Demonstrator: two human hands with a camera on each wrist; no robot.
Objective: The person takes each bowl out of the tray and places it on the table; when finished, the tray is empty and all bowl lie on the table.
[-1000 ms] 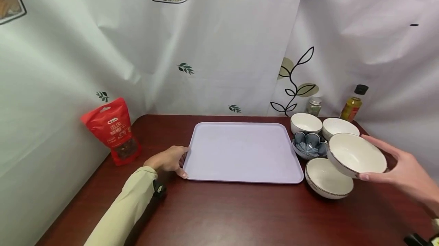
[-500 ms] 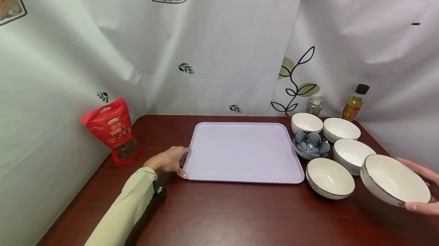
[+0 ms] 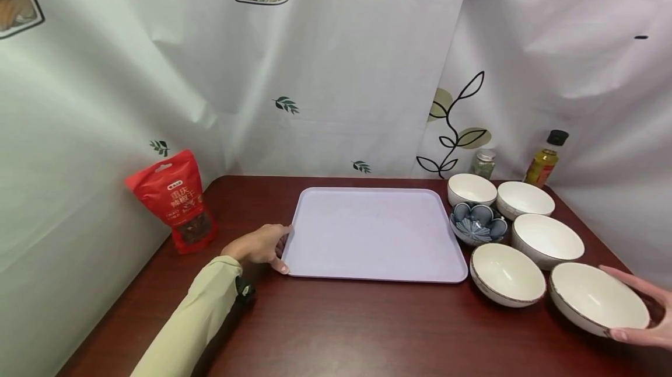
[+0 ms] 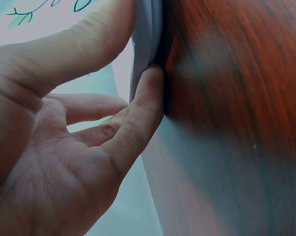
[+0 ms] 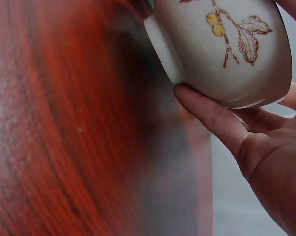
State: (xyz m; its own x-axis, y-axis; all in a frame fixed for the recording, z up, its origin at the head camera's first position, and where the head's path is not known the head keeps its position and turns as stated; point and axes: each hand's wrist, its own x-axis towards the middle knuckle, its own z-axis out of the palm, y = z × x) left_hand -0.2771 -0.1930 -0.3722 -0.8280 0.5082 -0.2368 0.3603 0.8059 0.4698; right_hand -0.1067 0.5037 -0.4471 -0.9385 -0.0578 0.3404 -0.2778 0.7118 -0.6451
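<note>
My left hand (image 3: 258, 247) grips the near left corner of a pale lilac tray (image 3: 375, 237), which lies flat on the table. In the left wrist view the thumb is over the rim (image 4: 143, 44) and a finger reaches its lower edge. At the far right, my right hand (image 3: 651, 310) holds a cream bowl (image 3: 598, 298) by its side, thumb near the front rim. The right wrist view shows a leaf-and-yellow-berry pattern on this bowl (image 5: 221, 54) and a finger against its base. Whether the base touches the table is unclear. Another cream bowl (image 3: 506, 275) stands just left of it.
Behind are a white bowl (image 3: 547, 240), a blue petal-patterned bowl (image 3: 478, 226) and two further white bowls (image 3: 471, 189), (image 3: 525, 197). A small jar (image 3: 483, 164) and an oil bottle (image 3: 543, 161) stand at the back right. A red pouch (image 3: 178, 202) leans at the left.
My right hand has carried the cream bowl rightward and toward me, then lowered it beside the front bowl. The white bowl behind has come into full view. My left hand stays at the tray.
</note>
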